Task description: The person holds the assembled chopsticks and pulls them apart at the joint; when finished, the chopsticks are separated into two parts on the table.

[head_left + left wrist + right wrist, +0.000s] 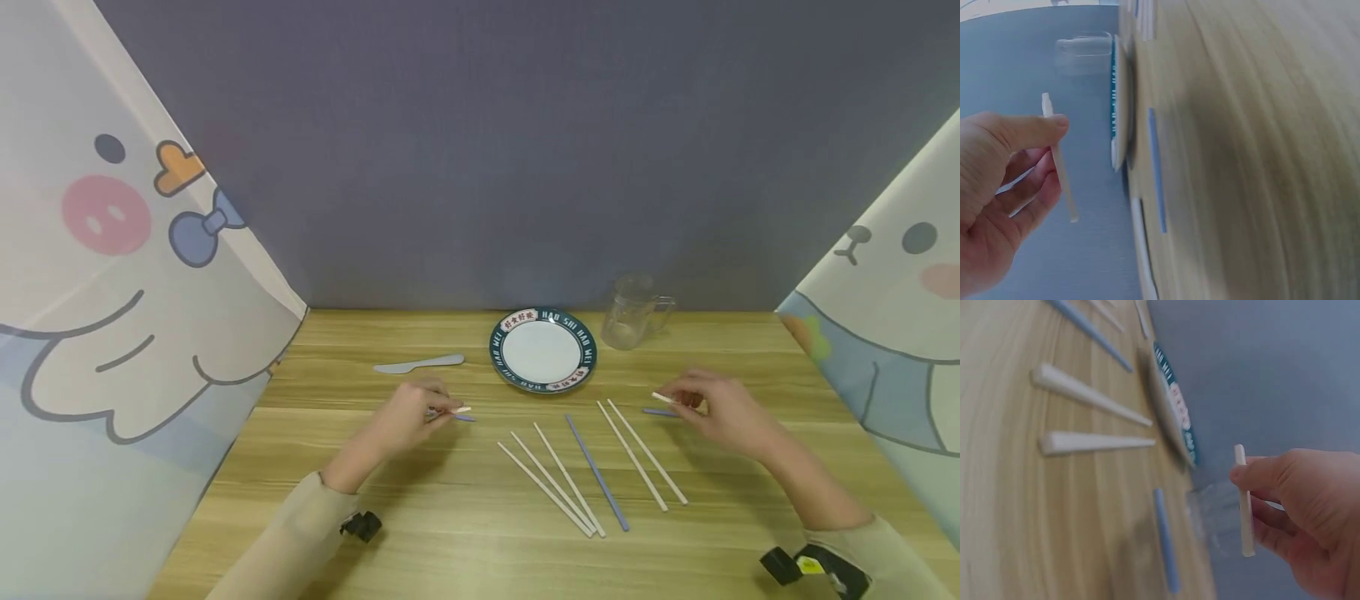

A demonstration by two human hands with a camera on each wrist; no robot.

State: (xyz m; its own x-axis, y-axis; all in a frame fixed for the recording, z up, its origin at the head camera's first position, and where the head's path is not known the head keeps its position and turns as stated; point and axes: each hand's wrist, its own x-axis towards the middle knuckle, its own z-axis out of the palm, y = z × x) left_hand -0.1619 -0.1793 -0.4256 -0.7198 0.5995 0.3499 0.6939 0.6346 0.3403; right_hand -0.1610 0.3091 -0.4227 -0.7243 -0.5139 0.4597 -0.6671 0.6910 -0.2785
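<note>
My left hand (412, 414) pinches a short white stick (1063, 178) between thumb and fingers, above the table. A short blue stick (1157, 172) lies on the wood below it. On the other side, my right hand (718, 410) pinches another short white stick (1246, 525), also held up off the table. Under that hand lies a second short blue stick (658, 412). Between the hands, a long blue stick (596, 471) lies on the table, with three long white sticks (545, 487) to its left and two long white sticks (632, 454) to its right.
A round plate (504, 379) with a dark green patterned rim stands at the back middle. A clear jug (628, 317) with a handle is to its right, and a pale knife (420, 364) to its left. A grey panel (480, 167) rises behind the table.
</note>
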